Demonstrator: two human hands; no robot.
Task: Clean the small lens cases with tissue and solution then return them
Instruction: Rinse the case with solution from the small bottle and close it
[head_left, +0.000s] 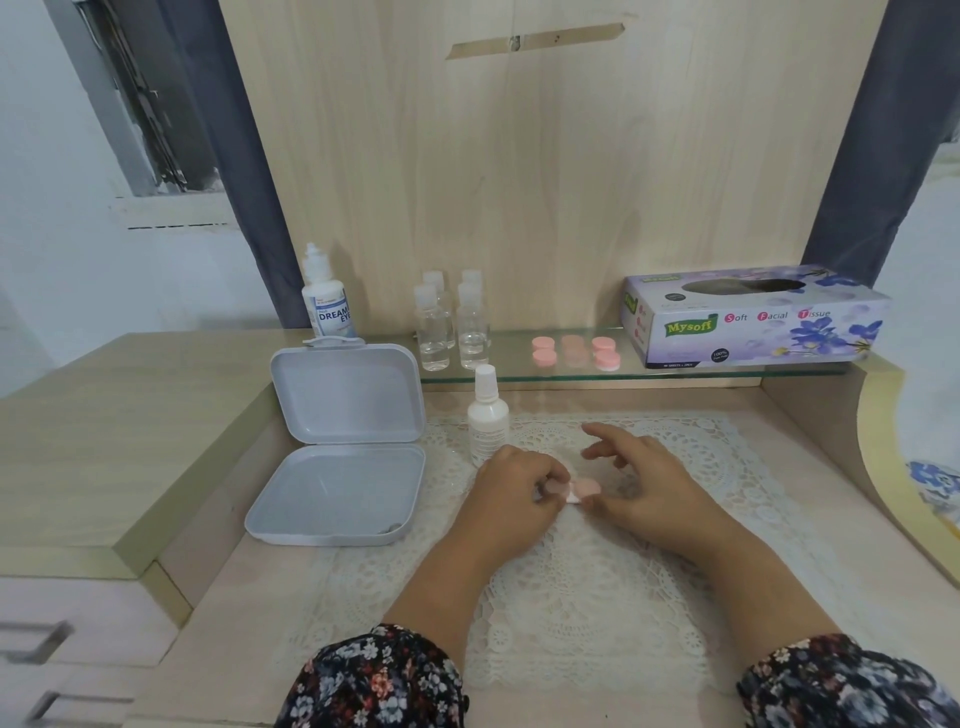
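Mid-frame on the counter (810, 525), left hand (511, 486) pinches a pink case (586, 488); right hand (641, 475) steadies it, fingers loose. Looks like opening; next, tissue box (753, 317), upper right.

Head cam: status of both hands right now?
Left hand: fingers curled, pinching one end of the pink lens case over the lace mat.
Right hand: thumb on the case's other end, fingers spread and relaxed; a firm grip cannot be told.
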